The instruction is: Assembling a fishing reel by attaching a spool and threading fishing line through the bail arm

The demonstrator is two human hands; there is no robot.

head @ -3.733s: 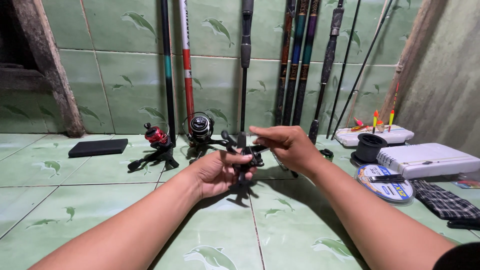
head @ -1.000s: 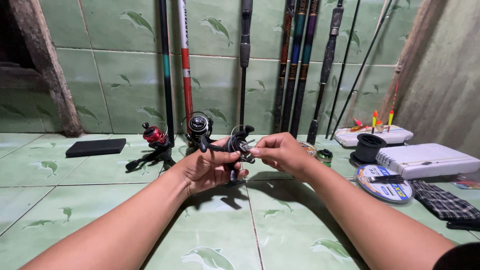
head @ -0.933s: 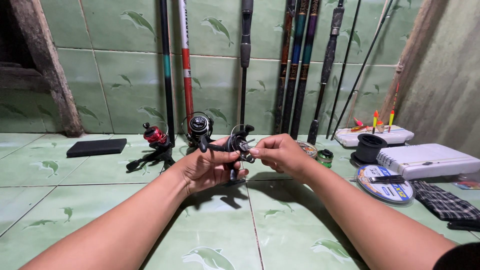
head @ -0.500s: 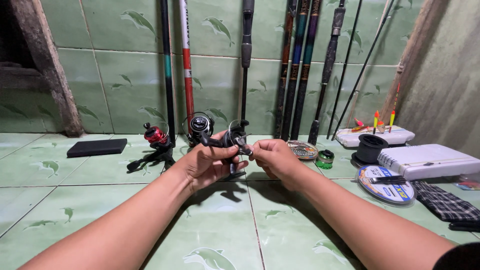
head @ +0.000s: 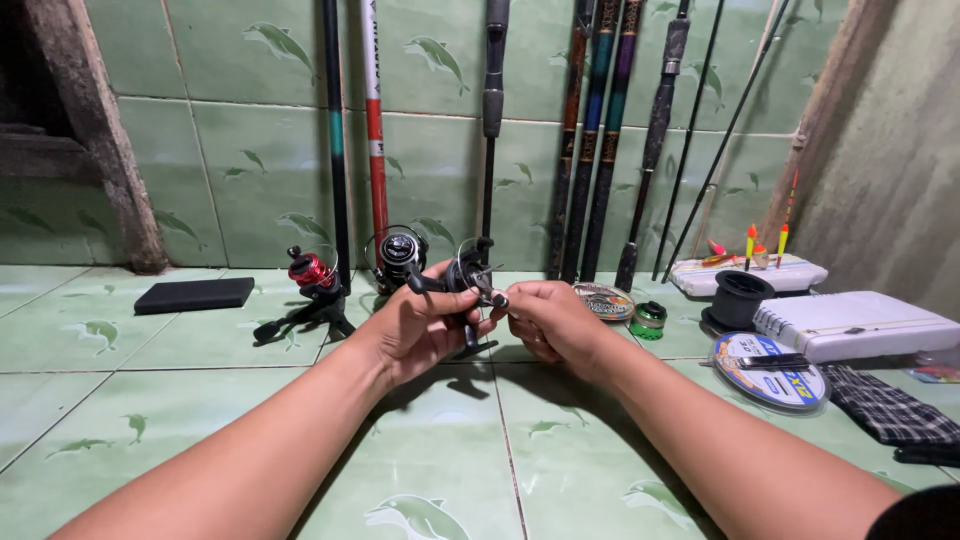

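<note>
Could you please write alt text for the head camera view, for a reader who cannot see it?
Two bare hands hold a black fishing reel above a green tiled floor: the left hand grips its body, the right hand pinches its front. Two more reels stand behind, with fishing rods leaning on the wall.

The floor and far wall are pale green tiles printed with darker green dolphins. The reel in the hands is black; the reel to its left is red and black. A flat black pad lies far left. One rod is white and red. On the right, the cloth is black-and-white checked, and the floats are yellow and orange.
</note>
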